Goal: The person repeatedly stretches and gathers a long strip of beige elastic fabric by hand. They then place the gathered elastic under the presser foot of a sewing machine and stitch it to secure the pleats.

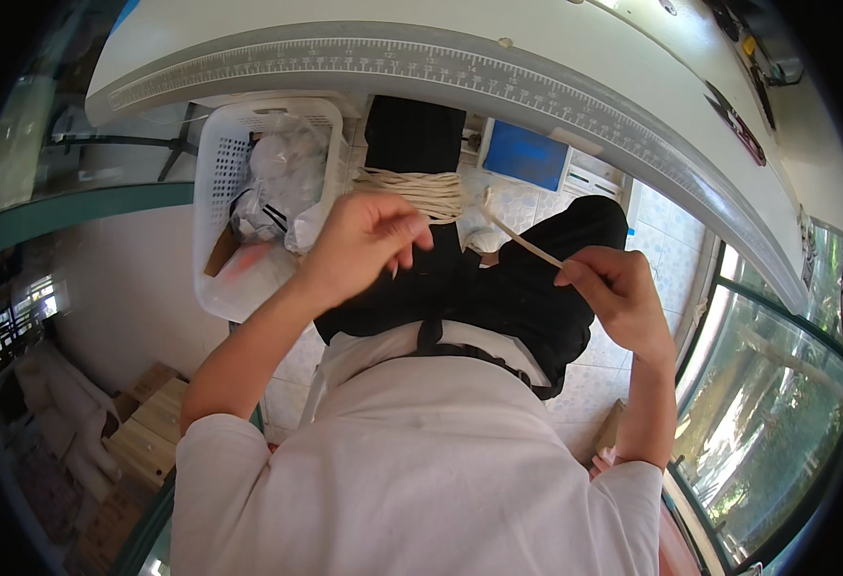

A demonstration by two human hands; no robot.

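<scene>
A bundle of cream-coloured cord point(440, 195) lies in several turns across my black trouser leg point(414, 134); whether it passes underneath is hidden. My left hand point(364, 245) is beside the bundle's near side, fingers curled in and thumb against them. What it pinches, if anything, does not show clearly. To the right, my right hand point(621, 296) pinches a thin strand of cord point(527, 242) between thumb and forefinger. The strand runs straight from those fingers, up and leftward, over my bent right leg point(575, 240).
Beyond my legs runs a white table edge with a grey ruler strip point(392, 60). A white plastic basket point(218, 158) of clear bags stands on the left. A blue-topped box point(525, 154) sits under the table. Scissors point(736, 123) lie on the tabletop, right.
</scene>
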